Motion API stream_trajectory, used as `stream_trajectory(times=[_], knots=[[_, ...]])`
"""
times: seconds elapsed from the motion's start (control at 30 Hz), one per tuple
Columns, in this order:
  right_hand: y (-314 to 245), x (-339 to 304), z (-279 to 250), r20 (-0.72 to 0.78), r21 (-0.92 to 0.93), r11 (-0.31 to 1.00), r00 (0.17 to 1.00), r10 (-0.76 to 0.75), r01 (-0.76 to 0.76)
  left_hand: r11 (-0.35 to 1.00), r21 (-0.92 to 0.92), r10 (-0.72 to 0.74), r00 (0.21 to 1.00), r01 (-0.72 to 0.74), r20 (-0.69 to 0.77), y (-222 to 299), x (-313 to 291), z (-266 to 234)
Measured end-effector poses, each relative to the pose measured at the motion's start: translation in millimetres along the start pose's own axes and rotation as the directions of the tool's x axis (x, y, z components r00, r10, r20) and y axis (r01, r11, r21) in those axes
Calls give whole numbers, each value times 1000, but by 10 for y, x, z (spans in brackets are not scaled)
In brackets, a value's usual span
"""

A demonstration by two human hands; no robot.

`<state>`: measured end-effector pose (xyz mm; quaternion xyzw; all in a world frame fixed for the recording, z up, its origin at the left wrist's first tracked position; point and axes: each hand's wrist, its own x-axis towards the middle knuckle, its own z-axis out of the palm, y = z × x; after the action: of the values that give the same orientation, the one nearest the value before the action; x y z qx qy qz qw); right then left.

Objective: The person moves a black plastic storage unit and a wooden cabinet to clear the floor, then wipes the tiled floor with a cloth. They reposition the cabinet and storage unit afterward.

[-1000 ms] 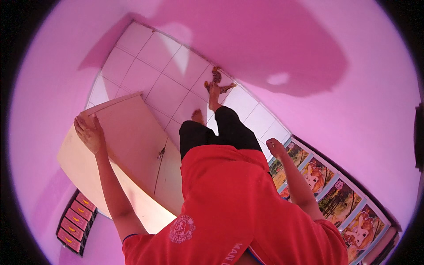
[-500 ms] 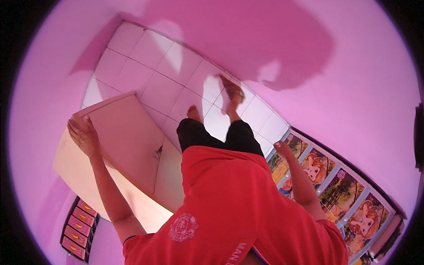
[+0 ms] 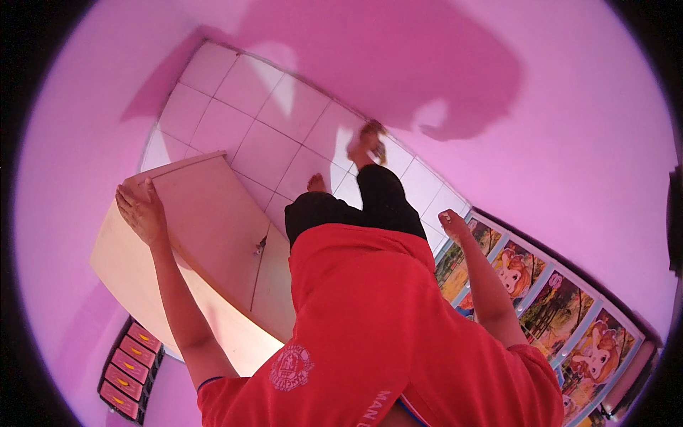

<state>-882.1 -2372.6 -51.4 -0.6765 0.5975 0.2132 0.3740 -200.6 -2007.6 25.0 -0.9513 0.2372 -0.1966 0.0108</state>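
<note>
One pale cabinet slants lengthwise, upper left to lower right.

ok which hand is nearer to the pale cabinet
The left. The left hand lies over the far end of the pale cabinet's top; the right hand is apart from it, across the body.

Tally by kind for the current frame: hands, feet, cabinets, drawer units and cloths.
Hands: 2 (left hand, right hand)
Feet: 2 (left foot, right foot)
Cabinets: 1 (cream cabinet)
Drawer units: 2 (pink-fronted unit, picture-fronted unit)
Cloths: 1 (brown cloth, blurred)
Total: 8
</note>
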Motion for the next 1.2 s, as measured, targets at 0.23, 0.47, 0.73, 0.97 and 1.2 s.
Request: stream_trajectory(times=[0.23,0.47,0.73,0.97,1.2], knots=[[76,-251,415,110,-55,998,994,0,6,1000,5,5,999,-6,39,-50,-20,54],[-62,-569,307,83,23,999,996,30,-32,996,-76,-42,995,49,92,-47,-16,37],[-151,-454,41,68,-8,998,995,69,-69,995,-83,-39,997,45,74,-28,3,10],[-552,-147,53,33,-22,996,996,-87,88,996,-60,-53,995,58,86,28,43,-53],[-581,-209,97,40,-45,984,985,-169,170,998,-70,0,998,5,61,-87,5,65]])
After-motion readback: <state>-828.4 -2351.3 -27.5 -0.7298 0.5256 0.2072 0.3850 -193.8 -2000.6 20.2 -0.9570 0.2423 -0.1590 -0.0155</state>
